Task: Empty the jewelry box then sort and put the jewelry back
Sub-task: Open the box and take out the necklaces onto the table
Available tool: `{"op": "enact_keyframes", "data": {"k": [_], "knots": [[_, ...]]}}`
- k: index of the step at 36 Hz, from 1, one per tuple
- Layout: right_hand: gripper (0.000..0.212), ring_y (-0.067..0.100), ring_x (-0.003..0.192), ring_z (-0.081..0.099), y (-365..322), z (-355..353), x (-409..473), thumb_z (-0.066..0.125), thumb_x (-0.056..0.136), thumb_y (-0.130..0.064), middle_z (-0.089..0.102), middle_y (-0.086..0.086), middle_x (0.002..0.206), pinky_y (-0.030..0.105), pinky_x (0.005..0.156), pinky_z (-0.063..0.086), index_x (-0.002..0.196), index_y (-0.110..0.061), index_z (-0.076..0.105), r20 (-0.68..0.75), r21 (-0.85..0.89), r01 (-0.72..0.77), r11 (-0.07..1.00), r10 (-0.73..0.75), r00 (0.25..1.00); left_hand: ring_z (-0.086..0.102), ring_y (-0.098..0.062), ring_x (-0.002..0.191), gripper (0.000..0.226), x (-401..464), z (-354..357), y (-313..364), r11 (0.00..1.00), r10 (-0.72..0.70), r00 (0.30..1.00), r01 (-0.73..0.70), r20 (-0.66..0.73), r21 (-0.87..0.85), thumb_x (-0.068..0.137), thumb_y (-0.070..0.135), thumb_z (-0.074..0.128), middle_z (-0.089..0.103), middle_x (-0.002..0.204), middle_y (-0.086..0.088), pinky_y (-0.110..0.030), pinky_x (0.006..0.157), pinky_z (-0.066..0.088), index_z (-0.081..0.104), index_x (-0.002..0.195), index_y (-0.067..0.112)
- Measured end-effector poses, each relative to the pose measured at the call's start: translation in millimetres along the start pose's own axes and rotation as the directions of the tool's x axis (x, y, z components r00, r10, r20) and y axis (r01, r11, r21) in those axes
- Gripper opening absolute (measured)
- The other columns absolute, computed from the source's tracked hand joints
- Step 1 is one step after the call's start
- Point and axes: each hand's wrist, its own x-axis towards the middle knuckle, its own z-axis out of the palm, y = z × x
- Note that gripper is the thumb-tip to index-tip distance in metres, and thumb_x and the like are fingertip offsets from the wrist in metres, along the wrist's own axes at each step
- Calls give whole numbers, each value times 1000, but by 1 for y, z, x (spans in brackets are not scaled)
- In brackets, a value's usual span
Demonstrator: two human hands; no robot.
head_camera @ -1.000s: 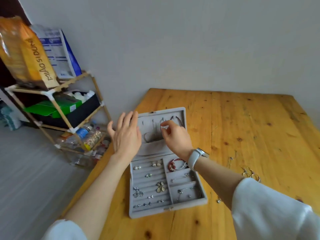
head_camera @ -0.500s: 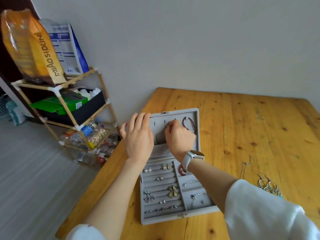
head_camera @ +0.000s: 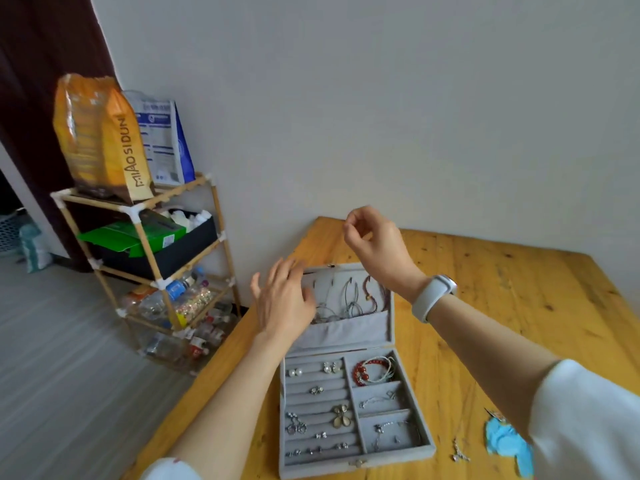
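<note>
The grey velvet jewelry box (head_camera: 429,445) lies open on the wooden table (head_camera: 502,306), its lid (head_camera: 389,327) tilted back. Several necklaces (head_camera: 351,299) hang from hooks in the lid, their ends tucked in its pocket. My left hand (head_camera: 284,301) rests with spread fingers on the lid's left side. My right hand (head_camera: 374,239) is raised above the lid, thumb and fingers curled together; I see nothing between them. In the base, earrings (head_camera: 329,368) and a brooch (head_camera: 341,415) sit in the ring rolls, and a red bead bracelet (head_camera: 367,370) and chains fill the right compartments.
A small silver chain (head_camera: 459,452) and a blue piece (head_camera: 505,445) lie on the table right of the box. A wooden rack (head_camera: 149,271) with bags, boxes and bottles stands left of the table, against the wall.
My right hand has lifted off the lid's hooks and risen above the box. My left hand stays at the lid's left side. The view has tilted up and shifted.
</note>
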Motion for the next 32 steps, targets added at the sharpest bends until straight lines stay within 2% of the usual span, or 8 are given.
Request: {"op": "enact_keyframes", "data": {"k": [4,7,10,12,16,24,28,32], "knots": [[19,10,61,55,-28,-21,3,50,89,-7,59,-1,69,27,60,49,74,-18,50,32,184,-45,982,39,999,41,-20,128,50,-1,-16,20,894,-41,996,0,-81,-449,81,6,55,48,136,-2,-38,108,28,50,130,12],[16,7,53,55,-50,-38,-2,47,90,-3,60,7,67,20,53,49,77,-11,49,62,283,-56,958,40,997,42,-12,127,43,-6,-41,50,539,-19,987,146,161,-829,81,3,57,51,132,3,-26,105,31,54,118,25],[19,10,50,54,-64,-58,-14,44,91,-2,57,5,61,19,51,47,75,-12,48,17,362,-68,930,67,998,54,-14,116,27,-24,-61,81,300,122,937,280,328,-912,80,13,60,65,117,-2,-24,97,40,62,104,26],[21,11,49,52,-66,-75,-24,44,92,-3,55,4,58,19,50,44,73,-13,48,-23,420,-108,901,129,991,63,-18,103,35,-40,-65,95,218,208,895,351,394,-911,75,24,62,72,94,-3,-28,94,43,62,110,19],[23,12,51,44,-53,-112,-58,43,93,-4,44,2,59,20,53,37,71,-13,46,28,616,-282,735,337,941,64,-23,76,17,-80,-53,120,97,301,840,445,452,-890,92,9,50,63,68,-3,-30,83,50,63,102,4],[9,5,46,46,44,-183,-169,48,91,-12,58,-5,68,18,54,30,91,-19,54,223,804,-540,251,714,663,60,-13,62,11,-173,9,160,211,137,679,692,722,-691,92,6,53,63,61,3,-24,64,49,63,96,6],[12,6,44,42,87,-209,-224,46,91,-7,58,-4,69,16,44,30,93,-15,55,193,737,-631,242,819,540,60,-8,61,16,-203,36,180,404,82,669,655,738,-639,91,2,52,64,71,-2,-19,64,51,62,85,12],[14,11,55,43,120,-225,-259,49,89,-1,55,2,75,20,48,35,88,-11,58,31,600,-716,356,884,466,57,0,63,16,-224,60,208,654,69,770,445,634,-612,88,8,55,65,72,6,-5,59,40,58,78,20]]}}
